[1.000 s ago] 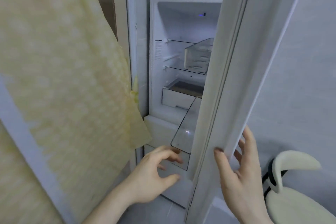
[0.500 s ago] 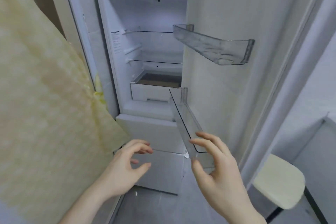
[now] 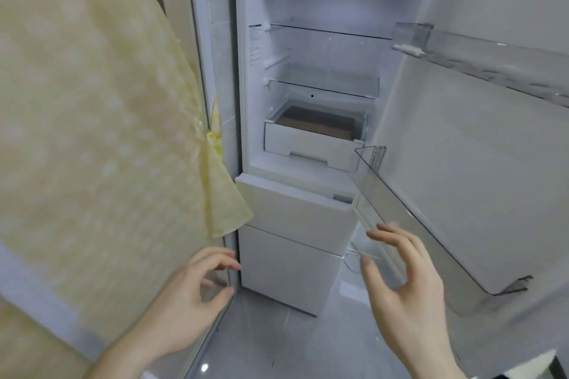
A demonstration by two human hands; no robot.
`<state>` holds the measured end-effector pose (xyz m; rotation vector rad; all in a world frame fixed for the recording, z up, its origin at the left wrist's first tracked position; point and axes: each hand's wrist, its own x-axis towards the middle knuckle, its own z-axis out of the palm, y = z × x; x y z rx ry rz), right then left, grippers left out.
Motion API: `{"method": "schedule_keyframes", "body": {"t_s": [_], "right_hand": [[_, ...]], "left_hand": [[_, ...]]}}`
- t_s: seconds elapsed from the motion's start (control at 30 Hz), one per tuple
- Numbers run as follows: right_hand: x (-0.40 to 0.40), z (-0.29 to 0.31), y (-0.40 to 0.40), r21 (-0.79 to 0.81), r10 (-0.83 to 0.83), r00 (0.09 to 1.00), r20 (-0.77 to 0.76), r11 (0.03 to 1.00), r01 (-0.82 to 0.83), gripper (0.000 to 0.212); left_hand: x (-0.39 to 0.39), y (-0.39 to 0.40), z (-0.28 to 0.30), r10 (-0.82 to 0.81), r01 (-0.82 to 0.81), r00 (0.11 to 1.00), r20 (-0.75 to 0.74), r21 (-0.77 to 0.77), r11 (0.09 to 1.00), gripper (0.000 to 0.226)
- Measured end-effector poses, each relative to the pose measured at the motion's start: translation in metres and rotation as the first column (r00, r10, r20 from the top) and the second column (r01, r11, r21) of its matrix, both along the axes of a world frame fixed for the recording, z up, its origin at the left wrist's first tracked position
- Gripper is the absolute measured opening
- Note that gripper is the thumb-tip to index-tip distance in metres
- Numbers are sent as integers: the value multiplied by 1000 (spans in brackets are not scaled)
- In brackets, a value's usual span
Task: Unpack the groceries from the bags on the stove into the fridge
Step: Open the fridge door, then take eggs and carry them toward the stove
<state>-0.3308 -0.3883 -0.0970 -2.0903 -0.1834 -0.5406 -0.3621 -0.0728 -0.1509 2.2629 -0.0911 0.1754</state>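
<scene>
While the fridge [image 3: 311, 77] stands with its upper door [image 3: 462, 148] swung wide to the right, both hands are held low in front of it with nothing in them. The left hand [image 3: 187, 301] is seen at the bottom left, just beside the fridge's left edge, its fingers loosely curled and slightly apart, the thumb stretched toward the cabinet. The right hand [image 3: 406, 292] is raised near the inner end of the lower door bin [image 3: 431, 231], its fingers spread and gently bent, the thumb set apart from them; whether the fingertips touch the clear plastic cannot be told.

Inside the lit compartment two glass shelves [image 3: 323, 86] are seen one above the other, and below them a white drawer [image 3: 311, 141] is pulled partly out, a dark brown surface showing in its top. A second clear bin, the upper door bin [image 3: 492, 55], is fixed higher on the door. Beneath the compartment two closed white drawer fronts [image 3: 292, 240] are stacked. A pale yellow patterned cloth [image 3: 92, 117] fills the left side, its lower corner hanging against the fridge's edge. Grey floor tiles [image 3: 277, 348] are visible below. No bags or groceries are shown in the view.
</scene>
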Motion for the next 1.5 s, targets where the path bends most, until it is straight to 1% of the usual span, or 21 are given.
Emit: {"method": "schedule_keyframes", "body": {"t_s": [0.07,0.13,0.2,0.3,0.4,0.47,0.53,0.6,0.67,0.77,0.87,0.93,1.07,1.13,1.2,1.27,1.37,1.5], "right_hand": [[10,-8,32,-28,186,980,-72,982,-188,32],[23,-17,65,-91,368,913,-176,917,-388,32],[37,-23,101,-137,526,811,-255,811,-569,34],[56,-30,157,-171,713,618,-331,599,-783,41],[69,-40,207,-200,830,391,-397,338,-920,48],[72,-45,237,-215,870,226,-439,142,-966,52],[68,-50,262,-241,892,79,-445,-35,-970,56],[55,-53,283,-257,885,-54,-462,-192,-947,57],[32,-51,300,-265,855,-180,-486,-340,-902,57],[-27,-42,316,-260,778,-381,-499,-554,-791,56],[-101,-35,312,-279,669,-543,-508,-724,-631,54],[-151,-34,300,-285,592,-639,-490,-802,-525,54],[-250,-42,258,-262,419,-783,-460,-906,-331,53],[-294,-47,228,-254,331,-836,-437,-938,-238,53],[-333,-50,195,-240,235,-869,-435,-961,-140,53],[-367,-49,163,-231,144,-883,-447,-972,-41,53],[-415,-50,119,-231,32,-898,-439,-970,78,55],[-470,-49,68,-216,-113,-880,-462,-948,235,55]], "left_hand": [[-10,11,-3,51,-51,999,-4,3,999,41],[-21,26,-7,126,-125,992,-15,24,992,44],[-35,40,-10,222,-221,975,-26,23,975,47],[-61,56,-17,386,-385,921,-51,33,922,44],[-96,58,-28,591,-584,803,-78,98,806,44],[-121,50,-32,738,-726,671,-65,142,673,43],[-147,32,-34,854,-837,512,-91,171,520,42],[-175,9,-32,930,-914,350,-115,176,366,44],[-205,-22,-29,968,-954,215,-129,185,237,47],[-254,-78,-26,997,-981,10,-77,193,25,51],[-305,-141,-20,975,-955,-216,-46,217,-201,54],[-335,-186,-18,934,-908,-357,-28,246,-340,54],[-385,-282,-20,804,-777,-594,-18,269,-569,53],[-405,-330,-23,729,-701,-685,3,272,-660,53],[-422,-376,-25,644,-617,-765,20,264,-741,53],[-436,-417,-27,569,-542,-822,16,280,-792,54],[-456,-470,-27,473,-450,-881,6,295,-843,55],[-474,-529,-29,320,-312,-947,-10,256,-915,56]]}}
